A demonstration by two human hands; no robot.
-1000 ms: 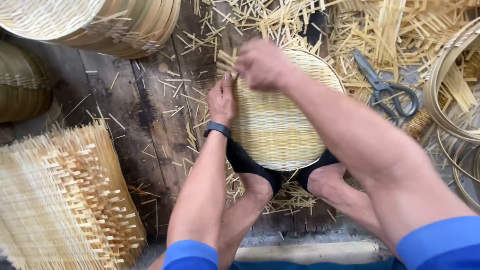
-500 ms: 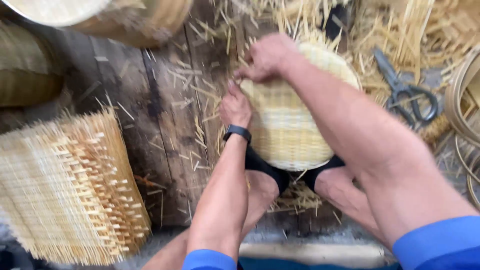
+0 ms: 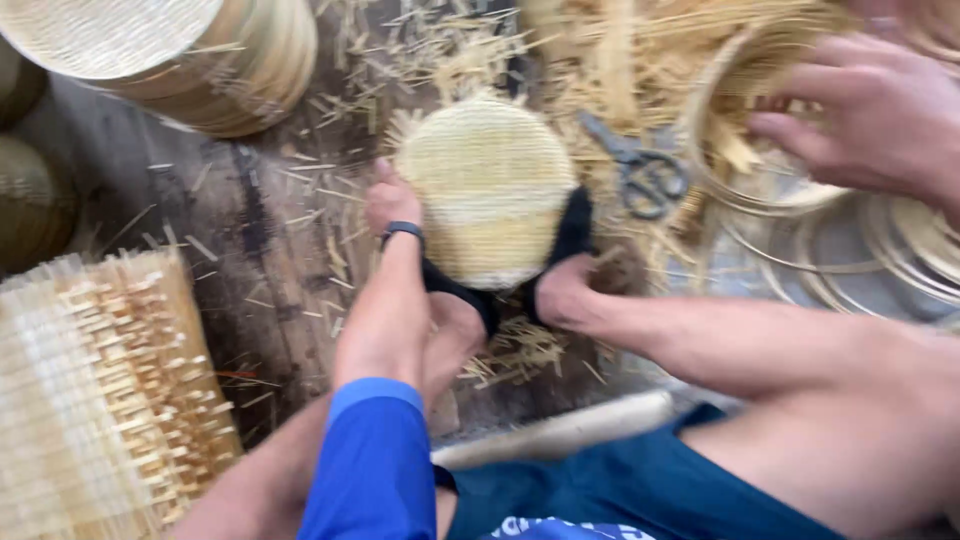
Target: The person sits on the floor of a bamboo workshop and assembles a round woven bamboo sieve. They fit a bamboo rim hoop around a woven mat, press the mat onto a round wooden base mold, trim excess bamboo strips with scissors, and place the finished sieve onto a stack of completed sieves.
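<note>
- Half a second ago the right hand (image 3: 880, 120) lay on the woven disc next to the left one; now it has swung away to the far right and sits at a round bamboo hoop (image 3: 745, 130).
- Its fingers are loosely curled at the hoop's edge; the blur hides whether they actually grip it.
- Left hand (image 3: 392, 203), with a dark band at the wrist, stays at the left rim of the woven disc (image 3: 488, 190), fingers bent against the edge; how firmly it holds cannot be told.
- That disc, pale yellow and finely woven, stands tilted between the person's two feet, which wear black sandals (image 3: 572, 232) and press on it from both sides.
- Grey scissors (image 3: 640, 172) lie on the plank floor (image 3: 250, 250) just right of the disc, between it and the hoop.
- More thin hoops (image 3: 900, 260) lie flat below the right hand.
- Loose bamboo slivers (image 3: 600, 60) are heaped beyond the disc.
- Finished round baskets (image 3: 200, 60) stand stacked at upper left, and a square woven mat with bristling ends (image 3: 100, 390) lies at lower left.
</note>
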